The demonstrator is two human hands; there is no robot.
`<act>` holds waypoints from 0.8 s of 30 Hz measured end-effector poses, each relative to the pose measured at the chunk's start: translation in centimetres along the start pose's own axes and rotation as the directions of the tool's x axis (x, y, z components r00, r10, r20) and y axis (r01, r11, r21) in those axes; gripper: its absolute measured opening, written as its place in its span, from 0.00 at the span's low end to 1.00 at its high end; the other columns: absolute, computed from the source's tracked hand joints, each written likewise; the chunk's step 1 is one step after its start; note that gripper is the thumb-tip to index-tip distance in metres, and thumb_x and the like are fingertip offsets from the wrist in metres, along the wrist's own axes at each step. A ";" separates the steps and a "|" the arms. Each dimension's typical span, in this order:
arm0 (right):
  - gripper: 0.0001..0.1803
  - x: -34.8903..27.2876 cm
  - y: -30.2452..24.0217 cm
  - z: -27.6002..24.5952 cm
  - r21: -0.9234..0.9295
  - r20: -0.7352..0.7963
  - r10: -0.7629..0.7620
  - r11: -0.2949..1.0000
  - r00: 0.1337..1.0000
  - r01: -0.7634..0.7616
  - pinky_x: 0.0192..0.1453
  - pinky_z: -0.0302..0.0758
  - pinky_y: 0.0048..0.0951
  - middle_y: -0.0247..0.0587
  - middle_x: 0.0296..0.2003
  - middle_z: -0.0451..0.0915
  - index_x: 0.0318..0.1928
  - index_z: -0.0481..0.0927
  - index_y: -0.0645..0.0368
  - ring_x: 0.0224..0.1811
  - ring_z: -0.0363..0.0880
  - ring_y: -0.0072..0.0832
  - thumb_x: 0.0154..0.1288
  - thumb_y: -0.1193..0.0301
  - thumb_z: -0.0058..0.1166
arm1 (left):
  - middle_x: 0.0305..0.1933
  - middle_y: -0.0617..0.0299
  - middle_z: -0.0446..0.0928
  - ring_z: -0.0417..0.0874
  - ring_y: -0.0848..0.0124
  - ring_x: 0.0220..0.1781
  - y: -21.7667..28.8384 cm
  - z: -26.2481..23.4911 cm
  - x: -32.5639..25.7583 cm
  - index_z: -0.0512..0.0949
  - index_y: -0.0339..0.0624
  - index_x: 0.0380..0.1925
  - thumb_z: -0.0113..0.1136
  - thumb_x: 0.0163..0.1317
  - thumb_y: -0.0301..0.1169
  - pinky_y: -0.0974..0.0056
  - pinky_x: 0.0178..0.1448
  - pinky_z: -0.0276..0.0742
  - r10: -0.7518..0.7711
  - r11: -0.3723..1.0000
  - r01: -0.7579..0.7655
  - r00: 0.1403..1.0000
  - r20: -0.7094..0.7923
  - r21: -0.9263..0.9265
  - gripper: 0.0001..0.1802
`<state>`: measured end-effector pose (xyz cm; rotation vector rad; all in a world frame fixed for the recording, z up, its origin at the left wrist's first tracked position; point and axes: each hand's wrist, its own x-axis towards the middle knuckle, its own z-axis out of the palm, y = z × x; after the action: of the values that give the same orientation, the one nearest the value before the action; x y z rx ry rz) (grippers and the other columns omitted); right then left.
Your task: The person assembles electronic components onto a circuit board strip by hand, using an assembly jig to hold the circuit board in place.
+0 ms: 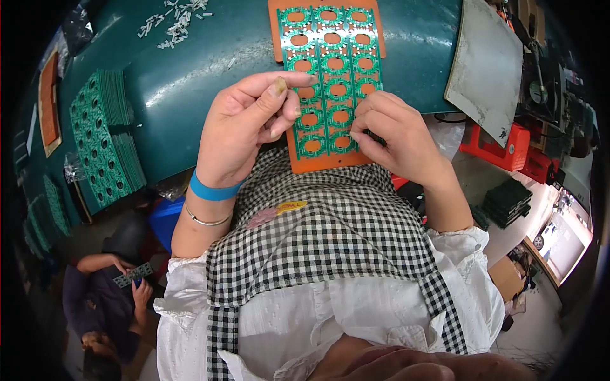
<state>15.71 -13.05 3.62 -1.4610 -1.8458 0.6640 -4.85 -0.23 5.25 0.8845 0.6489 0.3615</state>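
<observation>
A green circuit board panel [327, 66] with rows of ring-shaped sections lies over an orange plate [325, 164] at the table's near edge. My left hand [249, 117] is above the panel's left side, its index finger stretched across it. Its thumb and other fingers are curled together, and anything small between them is hidden. At the panel's right edge, my right hand [395, 131] has thumb and index pressed together near the lower sections. What that pinch holds, if anything, is too small to see.
Small white parts [181, 22] lie scattered on the green table [197, 82], far left. A stack of green panels [105, 136] stands at the left. A grey sheet [486, 70] and red stool [499, 149] are at right. Another person [105, 305] holds a small board, lower left.
</observation>
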 end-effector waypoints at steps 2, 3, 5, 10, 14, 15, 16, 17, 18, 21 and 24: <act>0.08 -0.1 0.0 -0.1 -0.032 0.017 0.001 0.999 1.000 0.000 0.43 0.73 0.36 0.39 0.30 0.71 0.28 0.72 0.60 0.37 0.74 0.39 0.51 0.77 0.59 | 0.28 0.68 0.72 0.61 0.84 0.22 -0.1 0.0 -0.1 0.75 0.33 0.52 0.46 0.71 0.31 0.79 0.23 0.53 -0.010 1.000 0.010 1.000 0.004 -0.011 0.16; 0.08 -0.1 0.0 -0.1 -0.031 0.017 0.001 1.000 1.000 0.000 0.43 0.73 0.36 0.39 0.30 0.71 0.28 0.72 0.60 0.37 0.74 0.39 0.51 0.77 0.59 | 0.27 0.69 0.72 0.61 0.84 0.22 -0.2 0.1 -0.1 0.75 0.32 0.52 0.46 0.71 0.31 0.79 0.23 0.53 -0.008 1.000 0.008 1.000 -0.014 -0.029 0.17; 0.08 0.0 0.0 -0.1 -0.045 0.011 -0.020 0.999 1.000 0.020 0.42 0.73 0.36 0.39 0.31 0.71 0.28 0.71 0.60 0.37 0.74 0.38 0.51 0.77 0.59 | 0.27 0.69 0.71 0.61 0.84 0.22 -0.1 0.4 -0.1 0.75 0.32 0.52 0.46 0.71 0.31 0.79 0.23 0.53 -0.008 0.999 0.007 0.999 -0.032 -0.047 0.17; 0.09 0.0 0.1 -0.1 -0.044 0.023 -0.014 0.999 1.000 0.015 0.41 0.73 0.34 0.39 0.31 0.73 0.30 0.73 0.61 0.35 0.75 0.38 0.49 0.80 0.61 | 0.27 0.70 0.71 0.60 0.84 0.21 0.0 0.2 -0.1 0.76 0.31 0.51 0.46 0.71 0.32 0.79 0.24 0.55 -0.057 0.998 0.057 0.998 0.007 0.005 0.17; 0.10 0.1 0.0 0.1 -0.115 0.017 -0.050 0.992 0.999 0.051 0.40 0.73 0.35 0.38 0.32 0.73 0.30 0.73 0.60 0.35 0.75 0.37 0.48 0.79 0.61 | 0.27 0.70 0.72 0.60 0.84 0.21 0.1 -0.1 -0.2 0.76 0.31 0.48 0.47 0.71 0.32 0.78 0.25 0.57 -0.077 0.997 0.076 0.996 0.053 0.016 0.16; 0.10 0.2 -0.1 0.3 -0.115 0.017 -0.049 0.992 0.999 0.051 0.40 0.73 0.35 0.38 0.32 0.73 0.30 0.73 0.60 0.35 0.75 0.37 0.48 0.79 0.61 | 0.27 0.70 0.73 0.61 0.85 0.21 0.1 -0.1 -0.2 0.77 0.31 0.48 0.47 0.71 0.32 0.78 0.25 0.58 -0.097 0.995 0.096 0.994 0.051 0.037 0.16; 0.09 0.3 -0.3 0.5 -0.179 0.041 -0.071 0.981 0.997 0.077 0.38 0.73 0.34 0.37 0.31 0.72 0.29 0.73 0.59 0.35 0.74 0.35 0.49 0.76 0.61 | 0.26 0.70 0.73 0.61 0.85 0.20 0.1 0.0 -0.2 0.77 0.32 0.47 0.47 0.71 0.32 0.78 0.26 0.59 -0.118 0.992 0.115 0.992 0.047 0.058 0.15; 0.10 0.3 -0.4 0.7 -0.241 0.065 -0.091 0.965 0.994 0.104 0.37 0.72 0.34 0.36 0.31 0.71 0.29 0.72 0.58 0.35 0.73 0.34 0.49 0.74 0.61 | 0.26 0.70 0.73 0.61 0.85 0.20 0.1 0.0 -0.2 0.77 0.32 0.47 0.47 0.71 0.32 0.78 0.26 0.59 -0.118 0.992 0.115 0.992 0.047 0.058 0.15; 0.10 0.3 -0.5 0.7 -0.241 0.065 -0.091 0.965 0.994 0.104 0.37 0.72 0.34 0.36 0.31 0.71 0.29 0.72 0.58 0.35 0.73 0.34 0.49 0.74 0.61 | 0.27 0.69 0.74 0.62 0.85 0.21 0.2 0.0 -0.3 0.77 0.32 0.48 0.47 0.71 0.31 0.78 0.27 0.60 -0.118 0.992 0.114 0.991 0.068 0.057 0.15; 0.10 0.4 -0.7 0.7 -0.298 0.071 -0.106 0.947 0.992 0.123 0.36 0.72 0.33 0.36 0.30 0.70 0.29 0.73 0.57 0.34 0.72 0.33 0.48 0.73 0.61 | 0.29 0.69 0.74 0.62 0.85 0.22 -0.1 0.5 -0.3 0.76 0.33 0.51 0.46 0.71 0.29 0.79 0.26 0.57 -0.094 0.993 0.089 0.993 0.065 0.075 0.15; 0.08 1.0 -0.6 -0.3 -0.208 0.056 -0.086 0.973 0.995 0.096 0.36 0.72 0.33 0.36 0.30 0.72 0.29 0.75 0.58 0.33 0.74 0.33 0.49 0.74 0.62 | 0.31 0.68 0.74 0.60 0.86 0.22 -0.5 0.7 -0.3 0.74 0.33 0.55 0.45 0.70 0.27 0.80 0.24 0.53 -0.071 0.992 0.066 0.996 0.047 0.109 0.17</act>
<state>15.39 -12.21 4.44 -1.4930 -2.0573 0.4725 -4.58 -1.15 5.30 0.9679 0.6546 0.2435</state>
